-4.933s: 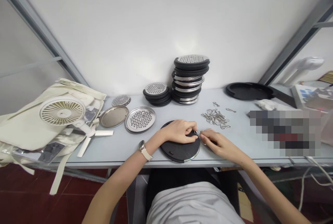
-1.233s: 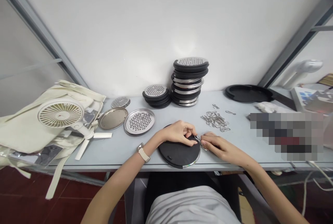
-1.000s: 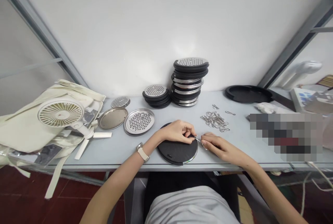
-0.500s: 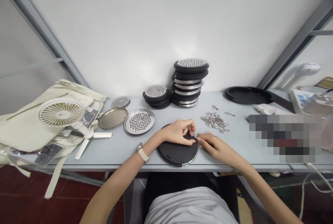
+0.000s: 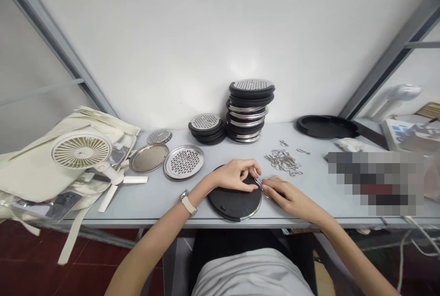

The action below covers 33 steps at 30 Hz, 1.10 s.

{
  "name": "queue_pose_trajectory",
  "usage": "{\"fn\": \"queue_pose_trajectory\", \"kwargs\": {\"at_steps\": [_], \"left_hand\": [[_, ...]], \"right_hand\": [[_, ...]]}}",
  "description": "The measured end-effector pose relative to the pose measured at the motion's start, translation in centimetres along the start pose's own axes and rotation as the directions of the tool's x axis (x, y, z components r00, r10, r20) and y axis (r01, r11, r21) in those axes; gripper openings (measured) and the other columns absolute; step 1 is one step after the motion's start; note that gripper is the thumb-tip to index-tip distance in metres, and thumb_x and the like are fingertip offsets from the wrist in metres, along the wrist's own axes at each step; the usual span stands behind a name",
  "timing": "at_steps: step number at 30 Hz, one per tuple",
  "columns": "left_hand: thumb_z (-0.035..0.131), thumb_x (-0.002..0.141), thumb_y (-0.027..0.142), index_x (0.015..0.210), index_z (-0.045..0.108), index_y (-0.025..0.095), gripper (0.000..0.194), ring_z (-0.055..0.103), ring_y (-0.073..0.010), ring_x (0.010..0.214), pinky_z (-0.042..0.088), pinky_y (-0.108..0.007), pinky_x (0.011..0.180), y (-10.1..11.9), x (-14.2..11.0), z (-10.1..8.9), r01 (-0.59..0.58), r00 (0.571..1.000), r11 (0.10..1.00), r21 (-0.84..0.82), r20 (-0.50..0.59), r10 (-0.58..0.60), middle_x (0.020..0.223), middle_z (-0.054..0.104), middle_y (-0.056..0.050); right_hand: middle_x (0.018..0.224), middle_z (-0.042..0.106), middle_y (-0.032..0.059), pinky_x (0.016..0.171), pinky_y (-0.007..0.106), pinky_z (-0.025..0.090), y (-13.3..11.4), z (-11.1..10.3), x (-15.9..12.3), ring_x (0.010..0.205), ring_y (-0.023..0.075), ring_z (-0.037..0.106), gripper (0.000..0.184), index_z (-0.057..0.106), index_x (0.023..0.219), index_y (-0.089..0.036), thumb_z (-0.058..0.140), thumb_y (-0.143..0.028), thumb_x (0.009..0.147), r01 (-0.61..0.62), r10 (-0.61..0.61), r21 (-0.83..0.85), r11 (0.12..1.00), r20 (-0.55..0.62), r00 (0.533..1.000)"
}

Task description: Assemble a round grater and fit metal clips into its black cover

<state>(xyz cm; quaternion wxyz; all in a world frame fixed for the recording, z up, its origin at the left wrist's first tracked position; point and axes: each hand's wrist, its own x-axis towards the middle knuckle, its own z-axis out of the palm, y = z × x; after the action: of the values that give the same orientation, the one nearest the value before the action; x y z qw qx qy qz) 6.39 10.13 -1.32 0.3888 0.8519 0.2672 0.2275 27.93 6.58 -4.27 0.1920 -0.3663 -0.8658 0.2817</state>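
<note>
A black round disc (image 5: 237,202) with a shiny metal edge lies flat near the table's front edge. Across its upper part rests my left hand (image 5: 237,174), thumb pressed at the right rim and fingers curled over it. At that same rim my right hand (image 5: 283,195) pinches a small metal wire clip (image 5: 263,189), mostly covered by the fingertips. Beyond the right hand is a loose pile of similar wire clips (image 5: 283,161). To the left lie a round metal grater plate (image 5: 184,161) and a plain metal dish (image 5: 149,157).
Behind stand a tall stack of black and metal discs (image 5: 247,115) and a shorter stack (image 5: 206,128). A white fan (image 5: 82,151) and a cream bag (image 5: 30,163) occupy the left. At right are a black tray (image 5: 326,127) and a pixelated patch.
My right fingertips have shifted slightly at the disc's rim, and the clip's angle looks a little different. My left hand stays on the disc, its fingers lifted a touch.
</note>
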Motion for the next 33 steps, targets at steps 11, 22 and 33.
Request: {"fn": "queue_pose_trajectory", "kwargs": {"at_steps": [11,22,33], "left_hand": [[0.066,0.066,0.016,0.093,0.063,0.014,0.027,0.042,-0.0058,0.06,0.039,-0.019,0.059,-0.02,0.19,-0.02,-0.055,0.998,0.995,0.085,-0.015,0.057,0.089,0.062,-0.003],[0.067,0.067,0.025,0.085,0.061,0.016,0.021,0.046,-0.0083,0.066,0.037,-0.02,0.062,-0.23,0.07,0.16,-0.077,0.993,0.952,0.296,-0.057,0.099,0.076,0.049,0.002],[0.067,0.065,0.024,0.076,0.057,0.016,0.018,0.043,-0.0072,0.062,0.033,-0.02,0.058,-0.03,0.12,0.21,-0.015,0.998,0.961,0.277,-0.062,0.033,0.069,0.046,0.004]], "right_hand": [[0.075,0.058,0.0031,0.077,0.032,0.04,0.22,0.23,0.0,0.077,0.0194,0.052,0.034,0.053,0.079,-0.019,0.03,-0.036,0.099,0.008,-0.008,-0.013,1.0,-0.018,1.0],[0.076,0.061,0.0043,0.077,0.032,0.042,-0.06,0.09,-0.06,0.077,0.0197,0.054,0.038,0.056,0.079,-0.019,0.03,-0.038,0.098,0.014,-0.015,-0.013,1.0,-0.043,0.999],[0.072,0.059,0.003,0.073,0.031,0.042,-0.36,0.2,0.07,0.072,0.0183,0.054,0.04,0.057,0.077,-0.019,0.03,-0.04,0.098,-0.068,0.065,-0.036,0.997,-0.063,0.996]]}}
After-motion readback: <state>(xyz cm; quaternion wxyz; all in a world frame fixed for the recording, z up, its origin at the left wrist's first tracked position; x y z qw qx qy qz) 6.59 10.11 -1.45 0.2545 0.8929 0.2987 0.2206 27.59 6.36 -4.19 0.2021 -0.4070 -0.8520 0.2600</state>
